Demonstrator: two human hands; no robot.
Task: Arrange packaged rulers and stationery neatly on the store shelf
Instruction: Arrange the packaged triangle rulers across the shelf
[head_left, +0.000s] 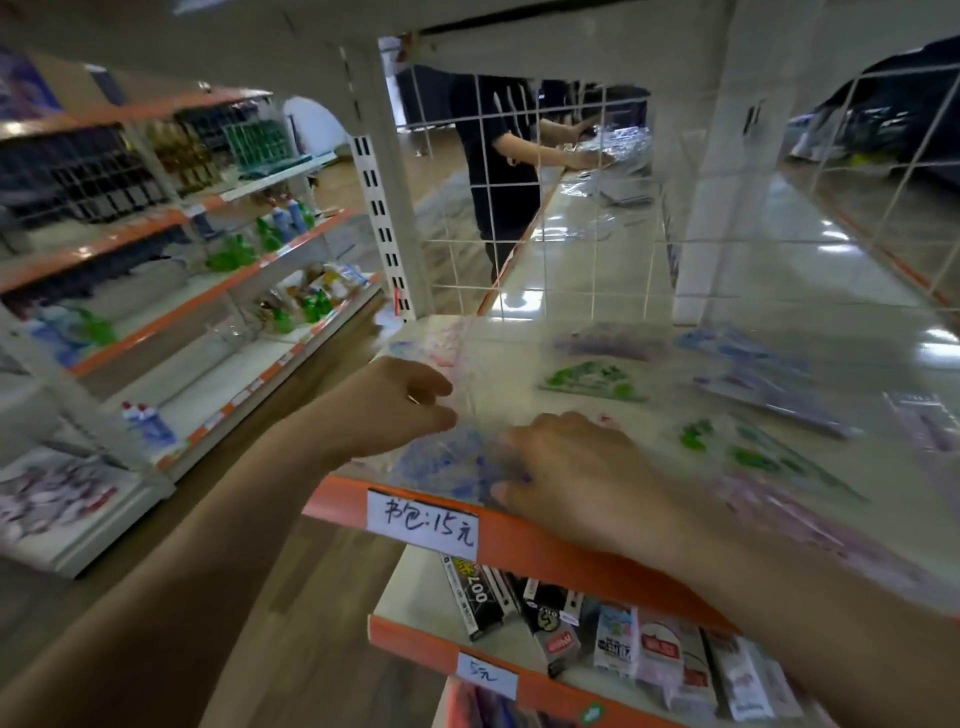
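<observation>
A clear plastic packet with blue and red printed rulers (457, 457) lies at the front left corner of the cream shelf (571, 322). My left hand (395, 405) pinches its left edge between thumb and fingers. My right hand (576, 478) grips the packet's near edge, fingers curled over it. More clear packets lie flat on the shelf: a green one (592, 379), a purple one (608, 343), blue ones (753, 358) and a green one (753, 452) further right. The frame is blurred by motion.
An orange shelf lip carries a handwritten price label (422, 522). The lower shelf holds boxed stationery (623, 639). A white wire grid (545, 208) backs the shelf; a person in black (498, 156) works behind it. Shelves with bottles (260, 239) stand to the left.
</observation>
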